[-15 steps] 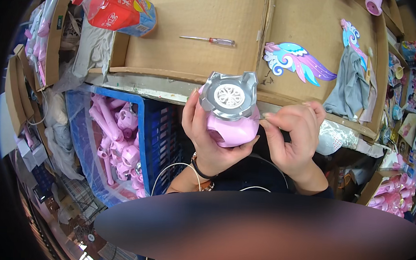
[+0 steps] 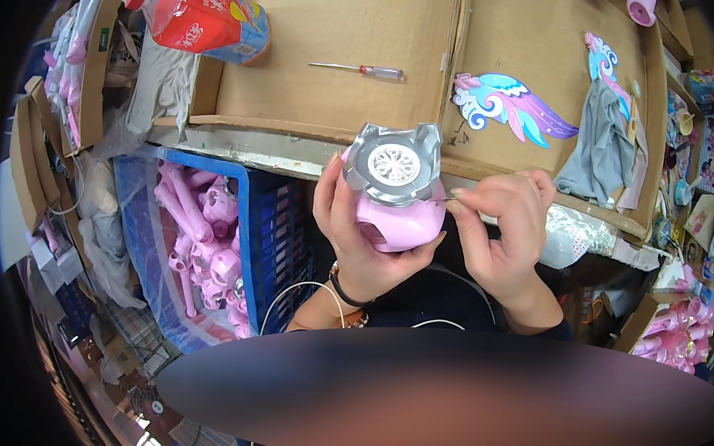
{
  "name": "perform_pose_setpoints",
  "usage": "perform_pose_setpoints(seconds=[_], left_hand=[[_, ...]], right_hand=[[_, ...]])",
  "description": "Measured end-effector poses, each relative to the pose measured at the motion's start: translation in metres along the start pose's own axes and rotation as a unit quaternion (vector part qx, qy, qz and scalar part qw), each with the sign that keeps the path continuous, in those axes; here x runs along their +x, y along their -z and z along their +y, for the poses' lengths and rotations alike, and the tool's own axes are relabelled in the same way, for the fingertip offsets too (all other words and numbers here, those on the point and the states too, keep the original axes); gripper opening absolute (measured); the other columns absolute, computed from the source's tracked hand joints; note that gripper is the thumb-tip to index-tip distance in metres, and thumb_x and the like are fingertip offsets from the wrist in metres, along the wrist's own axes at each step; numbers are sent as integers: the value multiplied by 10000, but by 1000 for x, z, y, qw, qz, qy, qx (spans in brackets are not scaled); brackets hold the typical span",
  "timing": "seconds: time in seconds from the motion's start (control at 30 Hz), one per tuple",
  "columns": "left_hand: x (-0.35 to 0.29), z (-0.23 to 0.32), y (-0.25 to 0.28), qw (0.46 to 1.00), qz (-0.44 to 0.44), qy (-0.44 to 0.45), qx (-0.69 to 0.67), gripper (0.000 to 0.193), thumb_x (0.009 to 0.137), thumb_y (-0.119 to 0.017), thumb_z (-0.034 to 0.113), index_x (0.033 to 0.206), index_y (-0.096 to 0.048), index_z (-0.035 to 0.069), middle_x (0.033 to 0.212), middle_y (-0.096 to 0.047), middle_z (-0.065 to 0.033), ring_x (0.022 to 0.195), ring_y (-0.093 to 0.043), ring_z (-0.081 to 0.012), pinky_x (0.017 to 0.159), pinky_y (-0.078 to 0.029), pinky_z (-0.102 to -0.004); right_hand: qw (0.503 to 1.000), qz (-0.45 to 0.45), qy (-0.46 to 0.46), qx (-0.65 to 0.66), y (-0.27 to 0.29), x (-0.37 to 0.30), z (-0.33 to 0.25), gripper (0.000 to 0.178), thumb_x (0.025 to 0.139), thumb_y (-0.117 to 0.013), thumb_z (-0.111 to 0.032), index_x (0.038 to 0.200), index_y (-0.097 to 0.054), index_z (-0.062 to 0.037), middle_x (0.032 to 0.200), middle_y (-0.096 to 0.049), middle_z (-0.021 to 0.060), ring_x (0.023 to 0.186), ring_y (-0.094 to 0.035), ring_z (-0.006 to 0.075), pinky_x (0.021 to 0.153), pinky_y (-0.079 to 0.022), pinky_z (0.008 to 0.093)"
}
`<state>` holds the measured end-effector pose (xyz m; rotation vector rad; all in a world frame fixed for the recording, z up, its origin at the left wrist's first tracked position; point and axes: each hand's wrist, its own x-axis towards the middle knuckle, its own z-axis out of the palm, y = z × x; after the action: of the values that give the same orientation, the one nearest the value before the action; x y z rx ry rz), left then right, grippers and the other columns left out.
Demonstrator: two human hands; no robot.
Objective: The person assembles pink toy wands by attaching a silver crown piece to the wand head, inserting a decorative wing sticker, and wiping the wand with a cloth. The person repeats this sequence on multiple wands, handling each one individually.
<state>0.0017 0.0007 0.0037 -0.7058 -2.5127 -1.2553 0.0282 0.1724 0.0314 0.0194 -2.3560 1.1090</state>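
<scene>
My left hand [image 2: 354, 243] is wrapped round a rounded pink plastic part [image 2: 412, 227] and holds it up in front of the bench edge. On top of the pink part sits a silver-grey plastic piece [image 2: 367, 175] with raised corner prongs and a white openwork disc [image 2: 394, 165] in its middle. A dark opening shows in the pink part's near side. Just right of it, my right hand [image 2: 508, 231] is closed in a pinch against the part's right edge. Something thin and dark seems to stick out of the fingertips, too small to name.
Cardboard trays [image 2: 299, 99] cover the bench, with a screwdriver [image 2: 373, 70], a red drink bottle [image 2: 198, 17], wing-shaped decorated pieces [image 2: 512, 106] and a grey cloth [image 2: 599, 151]. At left stands a blue crate [image 2: 247, 241] of pink parts [image 2: 210, 256]. A white cable [image 2: 276, 299] loops near my left wrist.
Almost nothing differs. My right fingertips have shifted very slightly at the pink part's right edge; the left hand keeps its hold.
</scene>
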Motion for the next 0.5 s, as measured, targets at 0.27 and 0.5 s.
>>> perform_pose_setpoints(seconds=[0.27, 0.5], left_hand=[[0, -1, -2, 1000, 7, 1, -14, 1103, 544, -869, 245, 1391, -198, 22, 1375, -236, -250, 1290, -276, -388, 1033, -335, -459], [1, 2, 1, 1000, -2, 2, 14, 1091, 546, -867, 242, 1386, -208, 17, 1373, -241, -248, 1284, -281, -384, 1029, -337, -456]], right_hand=[[1000, 0, -7, 2, 0, 0, 0, 176, 676, -738, -59, 811, -638, -114, 745, -572, 3, 671, -512, 176, 768, -305, 342], [1000, 7, 2, 7, 0, 1, 0, 174, 680, -736, -59, 814, -639, -113, 735, -571, 1, 660, -510, 176, 757, -305, 338]])
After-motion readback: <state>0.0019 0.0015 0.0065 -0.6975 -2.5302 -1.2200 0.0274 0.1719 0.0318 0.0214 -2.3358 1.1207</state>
